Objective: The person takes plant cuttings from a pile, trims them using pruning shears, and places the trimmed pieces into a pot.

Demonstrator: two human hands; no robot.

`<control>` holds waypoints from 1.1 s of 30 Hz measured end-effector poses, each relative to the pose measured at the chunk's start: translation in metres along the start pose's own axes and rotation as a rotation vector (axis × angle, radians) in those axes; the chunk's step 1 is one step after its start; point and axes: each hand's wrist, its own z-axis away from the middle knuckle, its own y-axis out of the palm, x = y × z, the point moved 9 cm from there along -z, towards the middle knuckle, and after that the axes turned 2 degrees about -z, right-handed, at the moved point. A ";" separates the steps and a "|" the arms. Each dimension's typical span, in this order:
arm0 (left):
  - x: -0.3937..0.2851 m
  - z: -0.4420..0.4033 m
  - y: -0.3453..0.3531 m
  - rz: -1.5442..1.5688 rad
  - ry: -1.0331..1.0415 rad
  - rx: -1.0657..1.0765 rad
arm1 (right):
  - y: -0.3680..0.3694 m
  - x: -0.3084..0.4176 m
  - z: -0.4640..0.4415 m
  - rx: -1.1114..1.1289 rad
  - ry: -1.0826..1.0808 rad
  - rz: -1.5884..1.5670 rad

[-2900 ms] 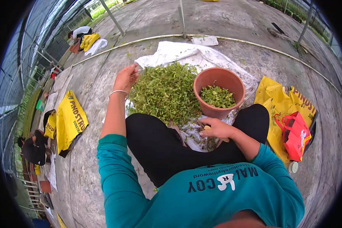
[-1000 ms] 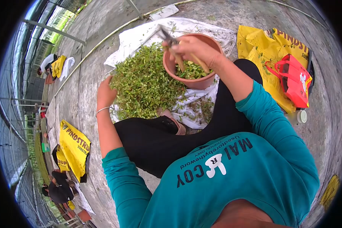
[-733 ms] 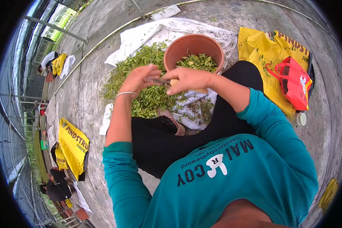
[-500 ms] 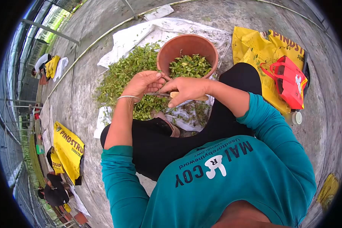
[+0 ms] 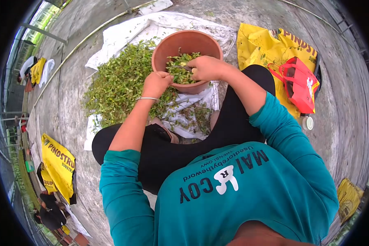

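My left hand (image 5: 156,85), with a bangle at its wrist, is closed in a pinch by the near left rim of a terracotta-coloured pot (image 5: 162,49). Whatever its fingertips hold is too small to tell. Over the pot's near right side, my right hand (image 5: 207,68) grips pruning shears (image 5: 182,67), their dark blades pointing left above the cuttings and a yellowish handle partly hidden in the palm. Green leafy cuttings (image 5: 188,60) lie inside the pot. A large heap of leafy stems (image 5: 119,82) spreads to the left of it, on a white sheet (image 5: 123,35).
A yellow substrate bag (image 5: 250,49) lies at right, with a red carry bag (image 5: 301,88) on it and a lidded container (image 5: 306,122) nearby. Another yellow bag (image 5: 59,164) lies left. Two other people work at the far left. My bent legs flank the sheet.
Both hands have moved up toward the pot and apart. My right hand and the shears have gone from in front of the pot to over its contents. The whole view has shifted slightly.
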 end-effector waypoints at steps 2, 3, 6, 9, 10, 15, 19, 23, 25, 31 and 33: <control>-0.005 -0.001 0.007 -0.015 0.007 0.004 | 0.001 -0.003 0.001 0.023 0.020 0.006; -0.007 0.000 0.009 -0.034 0.010 0.001 | 0.002 -0.003 0.001 0.045 0.031 0.011; -0.006 0.002 0.015 -0.069 0.007 -0.005 | 0.008 0.000 -0.002 0.097 0.047 0.018; -0.007 0.001 0.024 -0.091 0.036 0.030 | 0.012 0.002 -0.002 0.108 0.096 0.106; -0.007 0.001 0.027 -0.098 0.046 0.042 | 0.013 0.001 -0.001 0.112 0.112 0.135; 0.010 0.006 0.040 0.559 -0.235 0.182 | 0.014 -0.013 -0.007 0.023 0.214 0.192; 0.015 0.001 0.029 0.874 -0.250 0.119 | 0.006 0.003 0.002 0.015 0.140 0.105; 0.015 0.002 0.024 0.961 -0.233 0.122 | 0.012 0.013 0.004 0.047 0.085 0.118; 0.013 0.003 0.024 0.938 -0.213 0.149 | 0.019 0.017 0.004 0.077 0.055 0.156; 0.004 0.004 0.024 0.834 -0.171 0.140 | 0.021 0.016 0.002 0.081 0.063 0.173; -0.001 0.004 0.026 0.767 -0.168 0.151 | 0.020 0.019 0.003 0.084 0.069 0.197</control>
